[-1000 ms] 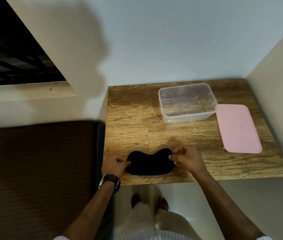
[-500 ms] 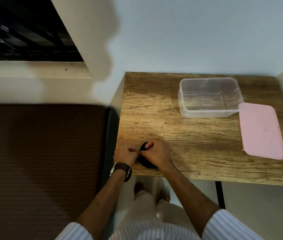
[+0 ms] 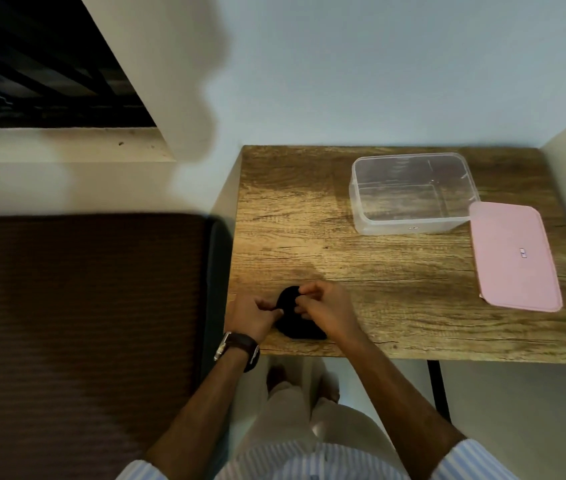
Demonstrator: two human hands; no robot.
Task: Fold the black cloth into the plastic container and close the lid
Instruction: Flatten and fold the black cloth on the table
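The black cloth (image 3: 292, 315) lies bunched into a small dark lump near the front left corner of the wooden table (image 3: 309, 237). My left hand (image 3: 252, 315), a watch on its wrist, pinches the cloth's left edge. My right hand (image 3: 326, 311) grips the cloth from the right and covers part of it. The clear plastic container (image 3: 409, 195) stands open and empty at the back right of the table. Its pink lid (image 3: 513, 258) lies flat just to the right of it, touching its corner.
A brown mattress or mat (image 3: 77, 323) sits low to the left of the table. Walls close in behind and on the right. A dark barred window (image 3: 32, 71) is at the upper left. My legs and feet show below the table's front edge.
The cloth lay spread wide between my hands a second ago. My right hand brought its end over to the left, so the cloth is now a small doubled bundle between both hands.
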